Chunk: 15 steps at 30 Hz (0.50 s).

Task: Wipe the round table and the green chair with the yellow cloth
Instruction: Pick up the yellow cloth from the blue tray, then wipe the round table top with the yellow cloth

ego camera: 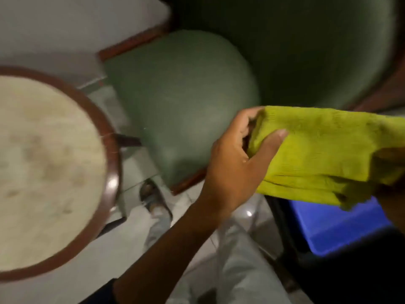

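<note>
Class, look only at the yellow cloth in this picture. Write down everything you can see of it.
The yellow cloth is a yellow-green, towel-like fabric with a fuzzy, ribbed look, folded into several layers. It is held in the air, roughly level, in front of the green chair and above a blue bin. The left hand grips its left end, thumb on top. Its right end is held by a dark shape at the picture's edge, probably the right hand. It touches neither chair nor table.

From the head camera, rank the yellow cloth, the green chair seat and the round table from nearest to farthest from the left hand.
1. Yellow cloth: gripped by the left hand, stretching off to its right.
2. Green chair seat: just behind and to the left of the hand.
3. Round table: farthest, at the left edge of the view, beyond the chair seat.
</note>
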Each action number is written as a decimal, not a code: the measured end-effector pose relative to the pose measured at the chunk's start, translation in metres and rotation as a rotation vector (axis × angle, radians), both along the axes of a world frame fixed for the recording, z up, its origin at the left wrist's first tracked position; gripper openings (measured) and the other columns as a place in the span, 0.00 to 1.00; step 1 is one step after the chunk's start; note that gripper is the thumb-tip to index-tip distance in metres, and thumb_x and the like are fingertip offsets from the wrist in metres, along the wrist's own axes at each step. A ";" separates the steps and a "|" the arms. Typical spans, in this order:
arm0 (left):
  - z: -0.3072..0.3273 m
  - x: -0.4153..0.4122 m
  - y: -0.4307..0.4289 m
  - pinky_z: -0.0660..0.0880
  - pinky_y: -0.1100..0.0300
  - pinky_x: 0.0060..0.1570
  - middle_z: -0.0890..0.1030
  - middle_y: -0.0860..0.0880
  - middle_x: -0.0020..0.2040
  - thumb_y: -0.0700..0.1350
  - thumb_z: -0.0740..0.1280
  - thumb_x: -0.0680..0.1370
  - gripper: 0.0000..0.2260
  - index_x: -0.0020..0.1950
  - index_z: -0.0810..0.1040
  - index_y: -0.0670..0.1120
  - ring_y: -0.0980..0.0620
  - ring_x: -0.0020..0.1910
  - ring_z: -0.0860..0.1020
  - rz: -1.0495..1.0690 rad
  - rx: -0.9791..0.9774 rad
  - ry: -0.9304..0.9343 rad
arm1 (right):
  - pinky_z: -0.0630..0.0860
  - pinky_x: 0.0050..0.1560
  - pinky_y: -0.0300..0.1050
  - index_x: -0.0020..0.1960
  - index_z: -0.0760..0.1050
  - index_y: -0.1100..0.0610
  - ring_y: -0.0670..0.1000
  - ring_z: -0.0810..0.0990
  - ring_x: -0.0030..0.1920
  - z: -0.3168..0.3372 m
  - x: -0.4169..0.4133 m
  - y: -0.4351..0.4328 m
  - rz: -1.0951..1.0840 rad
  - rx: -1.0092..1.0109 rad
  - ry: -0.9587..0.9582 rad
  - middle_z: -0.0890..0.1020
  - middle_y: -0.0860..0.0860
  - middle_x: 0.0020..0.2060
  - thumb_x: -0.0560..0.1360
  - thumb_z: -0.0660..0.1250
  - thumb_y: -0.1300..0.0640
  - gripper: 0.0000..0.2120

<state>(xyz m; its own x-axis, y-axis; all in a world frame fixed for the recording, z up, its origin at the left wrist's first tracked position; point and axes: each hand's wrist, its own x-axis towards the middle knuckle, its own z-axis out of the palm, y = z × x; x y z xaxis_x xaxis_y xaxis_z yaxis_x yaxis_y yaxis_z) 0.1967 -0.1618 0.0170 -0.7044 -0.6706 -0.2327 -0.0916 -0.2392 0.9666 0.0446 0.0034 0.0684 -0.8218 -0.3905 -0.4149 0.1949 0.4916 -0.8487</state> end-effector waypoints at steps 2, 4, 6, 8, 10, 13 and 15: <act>-0.017 0.061 -0.050 0.79 0.55 0.50 0.83 0.52 0.47 0.50 0.72 0.76 0.10 0.55 0.76 0.53 0.53 0.47 0.82 0.159 -0.094 -0.133 | 0.78 0.46 0.53 0.61 0.75 0.57 0.44 0.81 0.41 -0.007 0.049 -0.071 0.101 0.011 0.012 0.82 0.44 0.39 0.77 0.68 0.52 0.15; -0.044 0.124 -0.090 0.80 0.49 0.52 0.84 0.50 0.49 0.51 0.71 0.75 0.10 0.55 0.76 0.53 0.51 0.49 0.83 0.269 -0.123 -0.264 | 0.80 0.44 0.47 0.51 0.75 0.46 0.47 0.81 0.42 -0.027 0.104 -0.137 0.222 0.019 0.031 0.81 0.48 0.42 0.70 0.74 0.52 0.13; -0.073 0.190 -0.124 0.81 0.53 0.48 0.83 0.51 0.48 0.49 0.70 0.75 0.10 0.56 0.75 0.54 0.55 0.48 0.83 0.345 -0.117 -0.415 | 0.80 0.44 0.42 0.50 0.73 0.48 0.44 0.80 0.40 -0.069 0.161 -0.191 0.291 0.026 -0.048 0.81 0.50 0.43 0.70 0.73 0.64 0.16; -0.103 0.243 -0.147 0.76 0.63 0.40 0.80 0.54 0.45 0.45 0.69 0.76 0.12 0.58 0.73 0.53 0.57 0.44 0.80 0.382 -0.105 -0.633 | 0.80 0.50 0.50 0.50 0.72 0.51 0.50 0.81 0.44 -0.124 0.213 -0.230 0.301 0.072 -0.188 0.81 0.51 0.44 0.71 0.71 0.68 0.16; -0.136 0.284 -0.160 0.70 0.59 0.39 0.78 0.51 0.43 0.43 0.69 0.76 0.13 0.60 0.72 0.49 0.48 0.46 0.79 0.337 -0.077 -0.846 | 0.80 0.53 0.56 0.48 0.71 0.50 0.56 0.80 0.48 -0.176 0.255 -0.252 0.322 0.185 -0.251 0.80 0.51 0.45 0.71 0.71 0.66 0.15; -0.179 0.321 -0.176 0.70 0.55 0.41 0.78 0.48 0.41 0.47 0.69 0.75 0.13 0.58 0.73 0.46 0.40 0.47 0.80 0.206 -0.081 -0.995 | 0.78 0.56 0.54 0.54 0.70 0.54 0.55 0.78 0.50 -0.221 0.294 -0.275 0.364 0.277 -0.157 0.78 0.52 0.48 0.73 0.70 0.64 0.14; -0.198 0.336 -0.193 0.74 0.50 0.45 0.81 0.45 0.46 0.50 0.67 0.72 0.15 0.56 0.76 0.44 0.39 0.50 0.79 0.147 -0.275 -1.007 | 0.75 0.59 0.52 0.62 0.69 0.58 0.55 0.77 0.55 -0.235 0.307 -0.288 0.396 0.271 -0.036 0.78 0.54 0.54 0.75 0.69 0.63 0.18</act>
